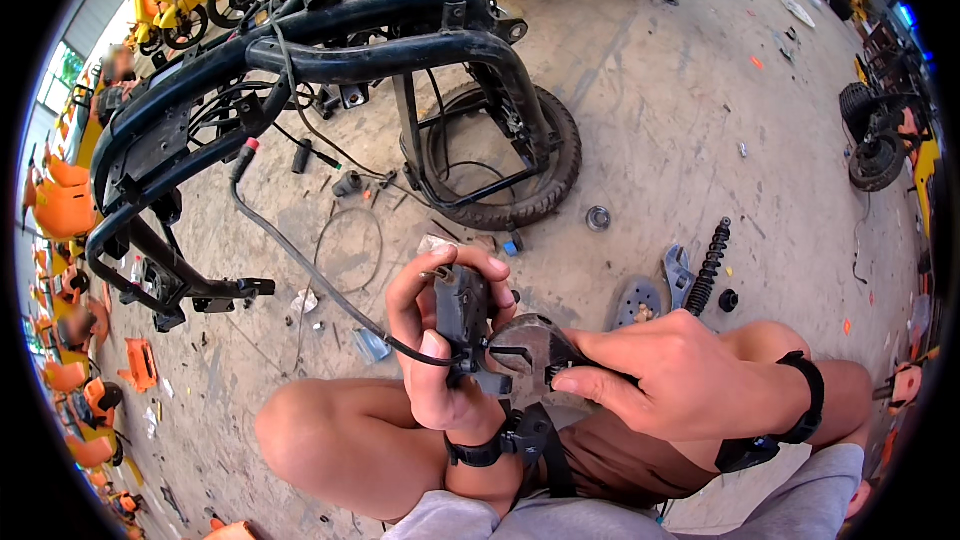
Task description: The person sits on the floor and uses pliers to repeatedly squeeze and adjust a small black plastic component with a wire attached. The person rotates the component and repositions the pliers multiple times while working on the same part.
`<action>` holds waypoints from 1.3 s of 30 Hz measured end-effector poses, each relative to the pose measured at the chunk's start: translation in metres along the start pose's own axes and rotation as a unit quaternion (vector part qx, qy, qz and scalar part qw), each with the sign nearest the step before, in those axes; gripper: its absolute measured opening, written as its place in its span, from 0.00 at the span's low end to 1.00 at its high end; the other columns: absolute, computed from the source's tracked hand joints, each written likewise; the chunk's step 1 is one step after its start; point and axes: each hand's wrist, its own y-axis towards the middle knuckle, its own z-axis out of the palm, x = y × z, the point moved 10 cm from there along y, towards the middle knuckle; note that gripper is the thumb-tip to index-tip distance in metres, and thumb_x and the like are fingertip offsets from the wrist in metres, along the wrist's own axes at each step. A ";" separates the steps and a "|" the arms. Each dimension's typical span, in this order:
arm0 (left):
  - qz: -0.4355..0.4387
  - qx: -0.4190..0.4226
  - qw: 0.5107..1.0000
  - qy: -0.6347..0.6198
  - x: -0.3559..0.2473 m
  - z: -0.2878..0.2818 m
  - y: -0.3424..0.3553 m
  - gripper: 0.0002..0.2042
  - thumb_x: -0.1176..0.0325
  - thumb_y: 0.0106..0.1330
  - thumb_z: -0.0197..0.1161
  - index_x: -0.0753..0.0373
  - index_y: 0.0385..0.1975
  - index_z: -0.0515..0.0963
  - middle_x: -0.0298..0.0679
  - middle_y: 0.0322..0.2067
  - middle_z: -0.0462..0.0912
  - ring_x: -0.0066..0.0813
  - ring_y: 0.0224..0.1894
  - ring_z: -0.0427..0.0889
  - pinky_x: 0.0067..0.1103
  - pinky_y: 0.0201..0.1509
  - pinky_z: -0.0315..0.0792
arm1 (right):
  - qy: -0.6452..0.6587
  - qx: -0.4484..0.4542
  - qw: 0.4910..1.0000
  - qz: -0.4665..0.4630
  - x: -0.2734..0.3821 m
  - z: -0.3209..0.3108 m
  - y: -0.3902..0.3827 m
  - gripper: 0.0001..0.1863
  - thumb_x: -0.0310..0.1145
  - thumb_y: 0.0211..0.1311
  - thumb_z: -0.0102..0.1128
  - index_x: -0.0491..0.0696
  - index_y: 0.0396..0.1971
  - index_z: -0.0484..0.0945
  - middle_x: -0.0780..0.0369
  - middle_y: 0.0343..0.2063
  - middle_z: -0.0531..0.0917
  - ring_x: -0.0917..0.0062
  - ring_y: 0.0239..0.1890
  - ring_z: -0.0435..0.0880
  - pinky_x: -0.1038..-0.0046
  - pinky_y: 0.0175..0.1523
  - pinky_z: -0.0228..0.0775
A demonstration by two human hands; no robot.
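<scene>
My left hand (430,340) is raised above my lap, fingers curled round a black block-shaped part (462,310) with a metal pin at its top. A black hose (300,275) runs from the part's lower end, up and left to a red-tipped end. My right hand (660,370) grips an adjustable wrench (540,332), its thumb near the adjusting screw. The wrench's jaws point left, right beside the part's lower end; whether they touch it I cannot tell. Most of the wrench's handle is hidden in my right hand.
A black vehicle frame (370,60) stands ahead on the left, a wheel (565,145) by it. On the floor lie another adjustable wrench (678,278), a spring shock absorber (710,265), a grey clog (638,302) and a metal ring (598,219). Orange and yellow scooters line the edges.
</scene>
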 end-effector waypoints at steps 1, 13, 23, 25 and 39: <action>0.003 0.003 1.000 0.001 0.000 0.000 -0.001 0.29 0.54 0.63 0.49 0.69 0.59 0.62 0.58 0.41 0.72 0.37 0.34 0.72 0.29 0.34 0.71 | 0.002 0.004 1.000 0.000 0.000 0.000 0.000 0.17 0.41 0.66 0.59 0.42 0.43 0.80 0.50 0.19 0.78 0.52 0.22 0.78 0.59 0.26 0.69; 0.023 0.023 0.999 0.010 -0.001 0.003 -0.004 0.28 0.54 0.63 0.52 0.68 0.59 0.63 0.58 0.40 0.72 0.36 0.33 0.72 0.26 0.31 0.69 | 0.022 0.069 0.997 0.021 -0.007 0.003 0.001 0.17 0.42 0.67 0.57 0.40 0.35 0.80 0.47 0.16 0.76 0.49 0.21 0.76 0.57 0.26 0.67; -0.001 0.000 0.998 0.061 0.004 0.005 -0.002 0.30 0.53 0.61 0.51 0.69 0.57 0.64 0.57 0.39 0.73 0.35 0.33 0.74 0.26 0.34 0.72 | -0.058 -0.013 0.998 -0.017 0.004 -0.008 -0.002 0.16 0.39 0.66 0.58 0.39 0.41 0.79 0.51 0.16 0.78 0.55 0.19 0.79 0.60 0.23 0.69; -0.002 0.008 0.998 0.054 0.006 0.003 -0.001 0.29 0.53 0.61 0.50 0.69 0.57 0.64 0.57 0.39 0.73 0.35 0.33 0.74 0.26 0.34 0.72 | -0.037 -0.011 0.999 -0.016 0.004 -0.009 -0.002 0.16 0.39 0.66 0.58 0.39 0.40 0.79 0.50 0.16 0.78 0.55 0.18 0.79 0.60 0.23 0.69; 0.031 -0.006 0.998 0.060 -0.003 0.005 -0.005 0.29 0.54 0.60 0.50 0.70 0.57 0.64 0.58 0.39 0.73 0.34 0.32 0.73 0.25 0.32 0.70 | -0.012 0.006 1.000 0.019 -0.003 -0.007 0.000 0.18 0.43 0.65 0.59 0.41 0.27 0.80 0.48 0.15 0.77 0.51 0.19 0.76 0.59 0.24 0.68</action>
